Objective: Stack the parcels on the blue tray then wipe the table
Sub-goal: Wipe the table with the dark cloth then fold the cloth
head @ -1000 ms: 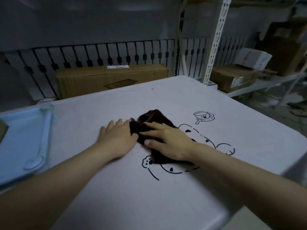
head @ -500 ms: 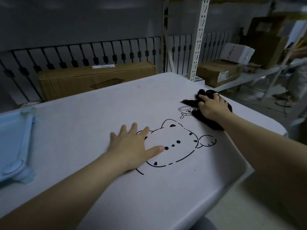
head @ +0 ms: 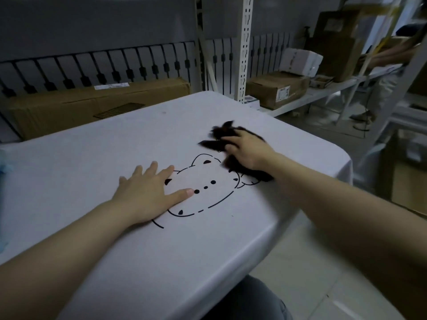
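Observation:
A white cloth with a cat drawing (head: 203, 192) covers the table (head: 92, 158). My right hand (head: 248, 152) grips a dark wiping cloth (head: 217, 139) and presses it on the table near the far right, over the drawing's upper right part. Part of the cloth is bunched under my wrist. Left of the drawing my left hand (head: 147, 192) lies flat on the table with fingers spread, holding nothing. Only a sliver of the blue tray (head: 2, 168) shows at the left edge, and no parcels on it can be seen.
A long cardboard box (head: 99, 105) lies behind the table against a black railing. A white shelf upright (head: 246, 49) stands at the back right, with cardboard boxes (head: 277, 88) and a white parcel (head: 300, 60) on the shelf. Another person (head: 392, 56) stands far right.
My right hand swept the cloth from the middle out to the right edge, then back left over the cup drawing. My left hand stayed flat. The view turned right, pushing the tray out.

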{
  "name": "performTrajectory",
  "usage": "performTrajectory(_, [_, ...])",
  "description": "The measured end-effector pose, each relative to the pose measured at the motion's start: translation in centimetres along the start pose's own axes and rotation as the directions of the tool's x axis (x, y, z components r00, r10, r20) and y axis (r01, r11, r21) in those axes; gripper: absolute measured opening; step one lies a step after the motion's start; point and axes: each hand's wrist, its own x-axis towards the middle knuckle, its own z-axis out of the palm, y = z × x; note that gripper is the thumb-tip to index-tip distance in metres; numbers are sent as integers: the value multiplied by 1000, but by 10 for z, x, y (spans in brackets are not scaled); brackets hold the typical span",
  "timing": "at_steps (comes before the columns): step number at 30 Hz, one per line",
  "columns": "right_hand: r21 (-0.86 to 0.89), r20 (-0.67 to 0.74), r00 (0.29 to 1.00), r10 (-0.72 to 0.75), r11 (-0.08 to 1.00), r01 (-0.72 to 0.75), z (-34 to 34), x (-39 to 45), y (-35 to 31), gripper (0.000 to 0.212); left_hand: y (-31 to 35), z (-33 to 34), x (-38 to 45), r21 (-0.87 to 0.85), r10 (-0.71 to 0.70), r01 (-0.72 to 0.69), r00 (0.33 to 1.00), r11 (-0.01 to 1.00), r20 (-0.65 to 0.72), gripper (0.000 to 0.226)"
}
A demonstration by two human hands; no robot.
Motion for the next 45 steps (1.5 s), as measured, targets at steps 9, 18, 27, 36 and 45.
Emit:
performTrajectory(9, [-38, -115, 892, 438, 895, -444, -38, -77, 85, 49, 0, 0, -13, -82, -9, 6, 999, 997, -35, 112])
performTrajectory(18, [-19, -13, 999, 34, 999, -34, 5, -100, -53, 47, -24, -6, -73, -197, -31, 21, 998, 980, -50, 67])
performTrajectory(27, [211, 52, 860, -507, 847, 487, 63, -148, -230, 42, -62, -5, -134, -431, -216, 142, 968, 891, -127, 62])
performTrajectory(36, [936, 214, 976, 37, 277, -216, -19, -106, -171, 25, -101, -16, -180, -567, -310, 87, 899, 819, -310, 51])
performTrajectory(45, [341, -66, 992, 105, 937, -77, 20, -92, -135, 69, -110, 20, -183, -344, -193, 139, 973, 929, -128, 60])
